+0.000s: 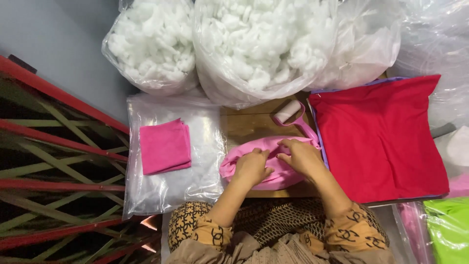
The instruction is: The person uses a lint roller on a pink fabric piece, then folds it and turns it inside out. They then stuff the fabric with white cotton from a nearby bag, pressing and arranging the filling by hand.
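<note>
Pressing down with both: left hand point(251, 166) and right hand point(303, 157) clenched on pink cushion cover point(273, 164), directly under grip, long axis left-to-right on worktop point(249, 122).

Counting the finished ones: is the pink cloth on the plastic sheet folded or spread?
Folded: the pink cloth lies as a neat square with stacked edges.

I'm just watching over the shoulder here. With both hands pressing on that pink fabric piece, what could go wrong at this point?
The puffy pink fabric cover lies near the wooden board's front edge, so pressure from the left hand and right hand might push it off. The pink-handled lint roller lies close behind it and could catch the cloth. The clear plastic bags of white fluffy stuffing bulge over the board and may slump onto the work.
</note>
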